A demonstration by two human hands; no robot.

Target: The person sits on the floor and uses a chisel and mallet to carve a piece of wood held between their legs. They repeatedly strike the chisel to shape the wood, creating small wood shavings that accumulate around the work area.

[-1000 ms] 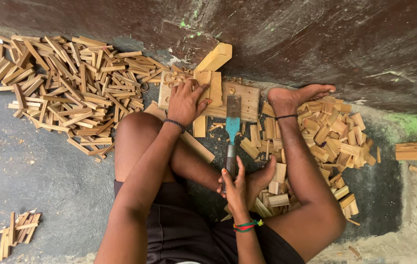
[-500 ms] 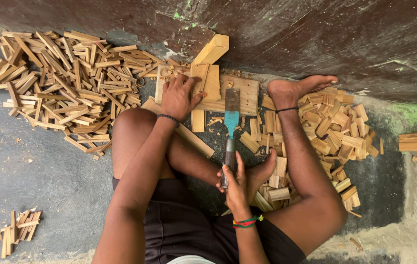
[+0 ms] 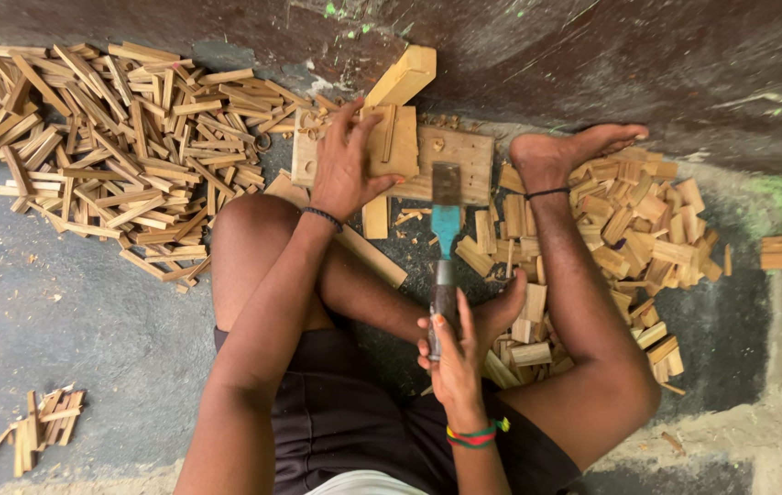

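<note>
I sit on the floor with legs folded. My left hand [image 3: 347, 165] presses down on a small upright wooden block [image 3: 393, 139] standing on a flat wooden board [image 3: 455, 151]. My right hand [image 3: 453, 353] grips the handle of a cleaver-like chopping tool [image 3: 446, 220] with a blue band below a dark flat blade. The blade hangs just right of the block, over the board. A longer wood piece [image 3: 402, 75] leans behind the block.
A large heap of thin split wood sticks [image 3: 107, 147] lies to the left. Chunkier wood blocks [image 3: 638, 229] are piled right of my foot [image 3: 560, 151]. A small stick bundle [image 3: 38, 429] lies lower left. A dark wall [image 3: 592, 55] rises behind.
The view has shifted slightly downward. My left hand stays on the block, and the chopping tool's blade has risen a little towards the board.
</note>
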